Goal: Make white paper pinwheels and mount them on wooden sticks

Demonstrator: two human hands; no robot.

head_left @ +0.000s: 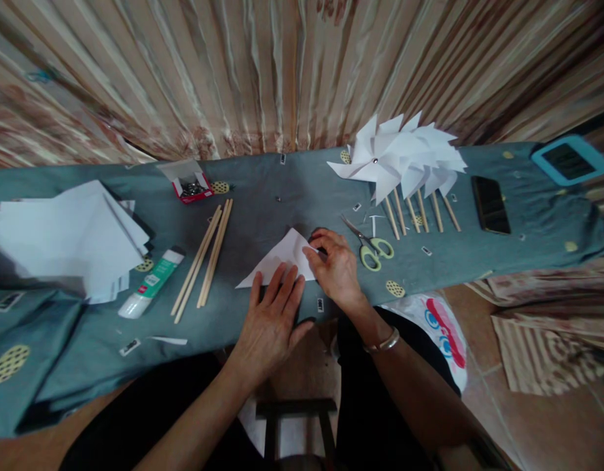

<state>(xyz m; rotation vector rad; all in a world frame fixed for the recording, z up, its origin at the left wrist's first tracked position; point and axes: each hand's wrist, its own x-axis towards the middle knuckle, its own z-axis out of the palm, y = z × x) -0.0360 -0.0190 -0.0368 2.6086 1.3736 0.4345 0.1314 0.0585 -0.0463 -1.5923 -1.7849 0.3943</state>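
Note:
A white sheet of paper (277, 260), folded into a triangle, lies on the cloth-covered table in front of me. My left hand (272, 320) rests flat on its near edge with the fingers spread. At the paper's right corner, my right hand (335, 265) pinches the sheet between thumb and fingers; a silver bangle circles that wrist. Just right of this hand are scissors (370, 245) with green handles, their blades apart. Wooden sticks (206, 258) lie to the left of the paper.
Several white paper pinwheels (394, 154) on sticks overlap at the back right. A black phone (491, 204) and a blue-framed tablet (570, 160) lie farther right. To the left are a glue tube (152, 283), a red box of small metal pins (194, 190) and a paper stack (66, 229).

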